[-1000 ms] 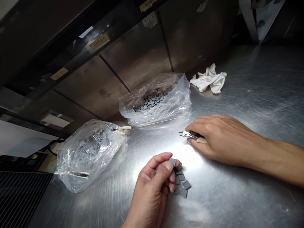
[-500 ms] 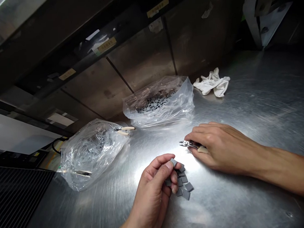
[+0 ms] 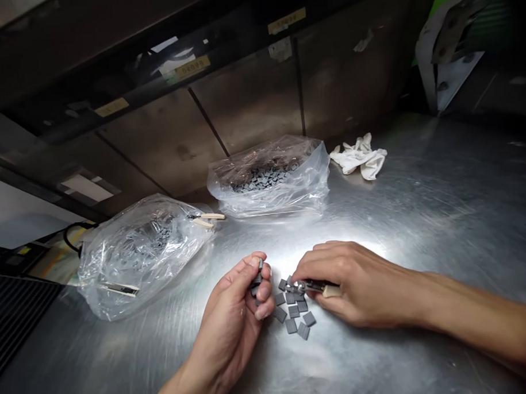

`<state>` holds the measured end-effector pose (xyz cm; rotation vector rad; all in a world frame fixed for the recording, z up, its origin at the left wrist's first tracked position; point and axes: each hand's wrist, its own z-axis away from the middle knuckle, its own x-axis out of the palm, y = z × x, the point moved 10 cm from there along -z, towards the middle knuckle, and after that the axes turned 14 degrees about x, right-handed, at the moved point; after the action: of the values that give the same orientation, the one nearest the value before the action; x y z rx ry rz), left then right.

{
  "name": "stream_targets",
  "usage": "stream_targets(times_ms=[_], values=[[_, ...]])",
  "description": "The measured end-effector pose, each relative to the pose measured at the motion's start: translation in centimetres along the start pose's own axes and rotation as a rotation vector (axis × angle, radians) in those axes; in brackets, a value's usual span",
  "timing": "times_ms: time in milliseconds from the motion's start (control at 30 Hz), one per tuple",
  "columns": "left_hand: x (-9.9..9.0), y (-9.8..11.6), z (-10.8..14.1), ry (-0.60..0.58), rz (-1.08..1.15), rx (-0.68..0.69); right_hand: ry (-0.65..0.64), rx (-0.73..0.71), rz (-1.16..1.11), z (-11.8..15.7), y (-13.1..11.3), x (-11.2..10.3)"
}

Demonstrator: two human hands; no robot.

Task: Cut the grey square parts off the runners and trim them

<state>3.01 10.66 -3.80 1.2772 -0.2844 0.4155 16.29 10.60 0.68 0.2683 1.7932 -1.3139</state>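
My left hand point(image 3: 232, 304) is closed around several small grey square pieces point(image 3: 257, 282), one pinched upright at the thumb tip. Between the hands, several more flat grey squares point(image 3: 294, 311) lie loose on the metal table. In my right hand point(image 3: 356, 283) is a pair of side cutters point(image 3: 315, 285) with cream grips. Their jaws are low over the upper right part of the loose squares; whether they touch one I cannot tell.
A clear plastic bag point(image 3: 306, 192) of grey squares stands at the back. Another bag point(image 3: 131, 262) lies left, with cream-handled cutters point(image 3: 208, 219) on its edge and a light-handled tool point(image 3: 119, 289) at its near side. White gloves point(image 3: 360, 157) lie back right on the steel table point(image 3: 432, 225).
My right hand has brought the side cutters down and left to the loose squares. My left hand has shifted left off them, uncovering more. The camera view has turned slightly.
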Motion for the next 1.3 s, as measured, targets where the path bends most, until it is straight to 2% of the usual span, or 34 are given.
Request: stream_targets(times_ms=[133, 333, 433, 567, 700, 833, 1033, 1167, 1233, 1300], values=[[-0.1, -0.3, 0.1, 0.005, -0.036, -0.024, -0.002, 0.006, -0.003, -0.3, 0.0, 0.6], [0.3, -1.2, 0.5, -0.088, -0.085, -0.091, 0.039, -0.015, -0.025, -0.3, 0.2, 0.3], [0.2, -1.4, 0.6, -0.086, -0.093, -0.087, 0.066, 0.033, -0.067, -0.3, 0.4, -0.1], [0.4, -1.4, 0.7, -0.101, -0.111, -0.06, 0.006, 0.208, -0.335, -0.4, 1.1, -0.4], [1.6, -1.6, 1.3, -0.216, -0.122, -0.041, -0.109, 0.342, -0.556, -0.4, 1.3, 0.2], [2.1, -1.8, 1.7, -0.295, -0.135, -0.024, -0.137, 0.4, -0.751, -0.4, 1.8, 0.8], [1.9, -1.8, 1.5, -0.28, -0.1, 0.007, -0.14, 0.45, -0.96, -0.5, 2.4, 1.7], [1.8, -2.2, 1.6, -0.228, 0.009, -0.021, -0.164, 0.439, -0.912, -0.5, 2.2, 1.3], [1.9, -2.3, 1.7, -0.216, 0.049, -0.042, -0.08, 0.382, -0.721, -0.5, 2.2, -0.1], [1.9, -2.3, 1.7, -0.21, 0.059, -0.054, 0.086, 0.253, -0.414, -0.3, 1.8, -2.1]])
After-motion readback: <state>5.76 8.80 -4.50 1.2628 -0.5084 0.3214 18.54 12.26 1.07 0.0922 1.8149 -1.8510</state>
